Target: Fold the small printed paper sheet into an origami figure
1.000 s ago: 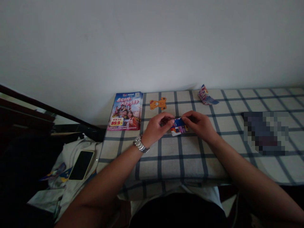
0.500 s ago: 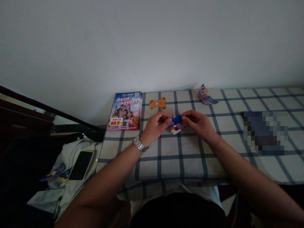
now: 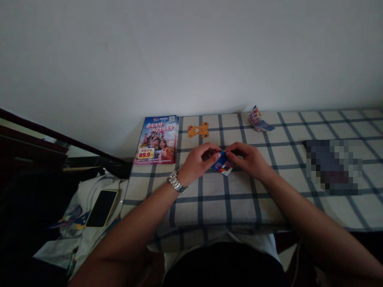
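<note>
A small piece of folded paper [image 3: 222, 164], printed in blue, red and white, is held low over the checked tablecloth. My left hand [image 3: 199, 162] pinches its upper left side between thumb and fingers. From the other side, my right hand [image 3: 249, 160] pinches the upper right edge, its fingertips almost meeting the left ones. Fingers cover part of the paper, so its full shape is hidden. A metal watch [image 3: 177, 181] circles my left wrist.
Printed flyers [image 3: 157, 139] lie stacked at the back left, beside an orange bear figure [image 3: 198, 130]. Crumpled printed paper [image 3: 259, 120] sits near the wall. A dark, pixelated item [image 3: 332, 163] lies at right. Left of the checked cloth [image 3: 206, 211], a phone [image 3: 102, 208] rests lower down.
My fingertips have come closer together over the paper. The paper has turned slightly and shifted a little toward me, with less of its top showing between my hands.
</note>
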`<action>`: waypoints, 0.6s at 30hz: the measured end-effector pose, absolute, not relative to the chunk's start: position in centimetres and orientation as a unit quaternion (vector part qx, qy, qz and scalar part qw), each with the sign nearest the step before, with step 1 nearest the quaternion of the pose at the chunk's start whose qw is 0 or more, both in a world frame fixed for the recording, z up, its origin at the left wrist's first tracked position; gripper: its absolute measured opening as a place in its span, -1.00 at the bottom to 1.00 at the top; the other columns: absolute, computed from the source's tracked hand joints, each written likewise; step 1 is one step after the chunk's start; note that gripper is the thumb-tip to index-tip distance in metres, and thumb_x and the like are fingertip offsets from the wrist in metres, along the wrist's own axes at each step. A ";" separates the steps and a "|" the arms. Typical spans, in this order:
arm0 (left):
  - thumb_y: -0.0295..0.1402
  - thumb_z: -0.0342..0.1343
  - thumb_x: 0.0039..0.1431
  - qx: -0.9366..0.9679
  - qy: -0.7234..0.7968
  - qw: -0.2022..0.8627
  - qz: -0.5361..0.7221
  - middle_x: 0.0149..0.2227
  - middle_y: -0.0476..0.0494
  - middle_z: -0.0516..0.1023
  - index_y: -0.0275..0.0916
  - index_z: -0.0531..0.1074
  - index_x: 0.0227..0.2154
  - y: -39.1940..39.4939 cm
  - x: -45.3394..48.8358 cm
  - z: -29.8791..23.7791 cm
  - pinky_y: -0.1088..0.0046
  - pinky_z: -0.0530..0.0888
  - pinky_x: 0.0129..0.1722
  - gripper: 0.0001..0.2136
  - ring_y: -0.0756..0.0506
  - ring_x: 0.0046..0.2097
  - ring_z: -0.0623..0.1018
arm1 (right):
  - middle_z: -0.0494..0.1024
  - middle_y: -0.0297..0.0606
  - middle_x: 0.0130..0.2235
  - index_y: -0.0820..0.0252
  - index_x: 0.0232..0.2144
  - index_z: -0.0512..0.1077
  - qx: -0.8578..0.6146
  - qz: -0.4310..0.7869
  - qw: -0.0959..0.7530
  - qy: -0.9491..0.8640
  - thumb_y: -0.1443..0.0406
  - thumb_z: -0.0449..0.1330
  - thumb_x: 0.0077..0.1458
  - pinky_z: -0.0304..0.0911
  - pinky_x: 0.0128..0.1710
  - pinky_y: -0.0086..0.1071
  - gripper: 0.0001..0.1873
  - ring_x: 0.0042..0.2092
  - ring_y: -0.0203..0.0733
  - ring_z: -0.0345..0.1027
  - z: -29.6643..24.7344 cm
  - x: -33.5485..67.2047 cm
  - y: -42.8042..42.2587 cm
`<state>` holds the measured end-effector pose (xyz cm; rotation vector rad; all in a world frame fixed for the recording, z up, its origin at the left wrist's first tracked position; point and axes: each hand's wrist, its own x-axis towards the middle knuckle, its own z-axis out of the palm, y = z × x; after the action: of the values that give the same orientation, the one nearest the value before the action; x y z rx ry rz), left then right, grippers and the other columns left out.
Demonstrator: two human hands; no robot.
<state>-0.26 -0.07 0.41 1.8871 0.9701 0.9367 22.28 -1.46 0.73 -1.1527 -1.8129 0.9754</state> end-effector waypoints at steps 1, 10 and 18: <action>-0.19 0.17 0.35 0.752 0.386 0.391 0.365 -0.21 -0.11 0.65 -0.19 0.54 -0.13 -0.1 -0.3 0.4 0.43 0.52 -0.20 -0.80 -0.06 -0.21 0.61 | 0.64 -0.25 -0.27 0.15 -0.22 0.54 -0.447 0.385 0.378 -0.713 0.15 0.25 0.28 0.41 -0.26 -0.34 -0.81 -0.27 -0.16 0.51 0.8 22.2 -1.5; -0.22 0.19 0.34 0.717 0.402 0.397 0.408 -0.27 -0.08 0.63 -0.21 0.54 -0.20 0.3 -0.5 -0.1 0.47 0.50 -0.26 -0.83 -0.03 -0.28 0.59 | 0.66 -0.24 -0.23 0.11 -0.17 0.56 -0.453 0.426 0.384 -0.682 0.07 0.29 0.24 0.45 -0.24 -0.30 -0.74 -0.25 -0.13 0.55 0.5 22.0 -1.5; -0.26 0.21 0.32 0.724 0.391 0.391 0.412 -0.28 -0.06 0.61 -0.21 0.51 -0.21 0.0 -0.4 0.1 0.49 0.52 -0.25 -0.87 -0.01 -0.28 0.59 | 0.61 -0.27 -0.29 0.13 -0.24 0.52 -0.474 0.408 0.400 -0.670 0.11 0.29 0.24 0.41 -0.32 -0.34 -0.78 -0.33 -0.18 0.51 0.1 22.1 -1.4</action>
<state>-0.40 0.05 0.14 1.8386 0.9927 1.0469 22.07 -1.38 0.13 -1.1985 -1.6947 1.0329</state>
